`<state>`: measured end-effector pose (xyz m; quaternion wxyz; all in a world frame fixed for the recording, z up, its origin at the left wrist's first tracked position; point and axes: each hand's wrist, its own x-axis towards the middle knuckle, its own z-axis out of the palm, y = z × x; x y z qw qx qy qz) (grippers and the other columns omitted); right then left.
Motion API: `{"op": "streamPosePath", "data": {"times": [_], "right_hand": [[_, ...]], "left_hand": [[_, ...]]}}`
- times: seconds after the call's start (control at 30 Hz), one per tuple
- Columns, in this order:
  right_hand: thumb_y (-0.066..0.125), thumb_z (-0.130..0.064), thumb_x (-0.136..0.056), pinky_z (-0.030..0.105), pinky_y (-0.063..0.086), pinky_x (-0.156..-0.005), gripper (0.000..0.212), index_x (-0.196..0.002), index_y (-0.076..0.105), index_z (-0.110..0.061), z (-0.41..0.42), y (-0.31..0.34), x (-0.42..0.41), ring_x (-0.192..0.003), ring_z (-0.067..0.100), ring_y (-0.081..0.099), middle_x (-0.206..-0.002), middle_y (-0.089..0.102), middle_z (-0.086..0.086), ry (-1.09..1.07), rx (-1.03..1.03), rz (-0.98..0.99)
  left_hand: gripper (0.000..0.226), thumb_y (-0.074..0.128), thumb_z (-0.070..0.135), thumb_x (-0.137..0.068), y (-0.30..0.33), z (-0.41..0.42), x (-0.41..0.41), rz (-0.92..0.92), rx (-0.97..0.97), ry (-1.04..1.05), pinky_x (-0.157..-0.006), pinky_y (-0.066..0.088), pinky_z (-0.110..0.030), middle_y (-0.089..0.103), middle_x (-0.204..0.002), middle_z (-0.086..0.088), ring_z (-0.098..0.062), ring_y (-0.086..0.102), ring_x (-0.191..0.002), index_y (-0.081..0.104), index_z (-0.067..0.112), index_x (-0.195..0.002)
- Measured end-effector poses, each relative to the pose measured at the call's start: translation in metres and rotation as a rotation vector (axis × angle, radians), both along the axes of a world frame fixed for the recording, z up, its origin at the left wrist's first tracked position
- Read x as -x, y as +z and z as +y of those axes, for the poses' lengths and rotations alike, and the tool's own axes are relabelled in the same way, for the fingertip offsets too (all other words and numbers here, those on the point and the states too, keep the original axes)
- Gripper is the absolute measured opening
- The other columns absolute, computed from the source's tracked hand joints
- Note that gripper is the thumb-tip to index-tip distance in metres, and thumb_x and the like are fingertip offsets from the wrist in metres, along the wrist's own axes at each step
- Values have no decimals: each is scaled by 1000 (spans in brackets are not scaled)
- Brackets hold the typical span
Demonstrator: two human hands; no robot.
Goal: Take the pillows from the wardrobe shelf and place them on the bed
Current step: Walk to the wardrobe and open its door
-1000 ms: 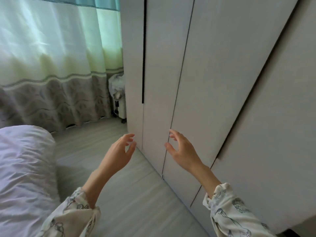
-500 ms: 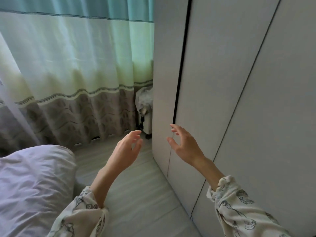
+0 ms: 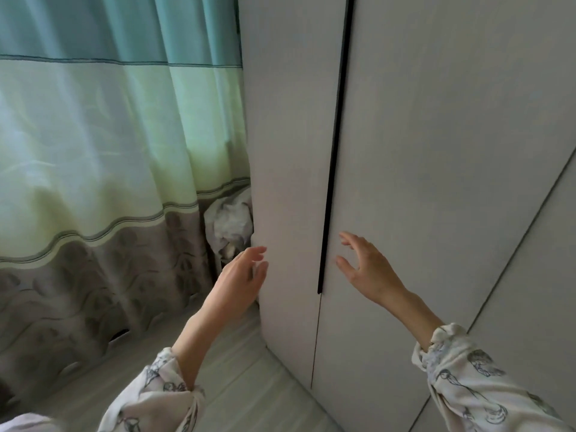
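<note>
Pale grey wardrobe (image 3: 436, 151) with doors closed, thin black handle strip (image 3: 335, 151) between two panels — left hand (image 3: 241, 275) and right hand (image 3: 366, 266) both empty, fingers spread, close to the doors

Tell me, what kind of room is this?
Most likely a bedroom. A tall white wardrobe with shut doors stands beside a long curtain, and a bit of pale bedding shows at the bottom corner.

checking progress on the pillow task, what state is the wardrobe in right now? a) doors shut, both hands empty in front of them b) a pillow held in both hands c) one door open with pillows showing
a: the wardrobe doors are shut, and the left hand and right hand reach toward them holding nothing; no pillow is in view.
</note>
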<state>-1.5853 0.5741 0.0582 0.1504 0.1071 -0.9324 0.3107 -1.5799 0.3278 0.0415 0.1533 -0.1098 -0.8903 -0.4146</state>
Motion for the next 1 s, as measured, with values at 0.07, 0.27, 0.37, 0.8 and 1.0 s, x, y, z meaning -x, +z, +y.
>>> {"op": "streamPosePath", "data": {"times": [0.07, 0.27, 0.37, 0.8, 1.0], "right_hand": [[52, -29, -91, 29, 33, -100, 48, -136, 39, -17, 1, 10, 21, -122, 19, 45, -132, 50, 4, -63, -20, 42], [53, -23, -91, 33, 23, -111, 49, -136, 40, -9, 8, 32, 80, -135, 23, 32, -142, 41, 9, -216, -183, 234], [49, -25, -92, 38, 6, -117, 51, -139, 36, -9, 11, 49, 119, -143, 22, 14, -150, 30, 7, -245, -365, 280], [66, -45, -74, 58, 9, -111, 79, -142, 33, -22, 39, 92, 221, -141, 34, 17, -153, 24, 11, -675, -1007, 460], [73, -51, -64, 59, 12, -111, 93, -143, 30, -26, 38, 95, 229, -141, 35, 19, -153, 24, 9, -756, -1069, 433]], "left_hand": [[34, 48, 26, -92, 4, 2, 34, 20, -12, -68, -93, 46, -36, 59, -119, -1, -15, 56, -107, 52, 20, -125], [39, 50, 23, -93, 12, 28, 124, 112, 18, -251, -97, 43, -33, 49, -131, -4, -18, 50, -117, 48, 16, -131], [46, 48, 26, -94, 26, 41, 172, 120, 47, -335, -100, 42, -36, 45, -136, -4, -19, 48, -121, 37, 20, -138], [41, 46, 11, -93, 97, 127, 303, 173, -186, -451, -84, 37, -16, 49, -126, -2, -9, 52, -101, 43, 14, -134], [45, 39, 2, -90, 91, 150, 305, 127, -347, -496, -89, 46, -29, 49, -115, -3, -15, 53, -99, 44, 14, -133]]}}
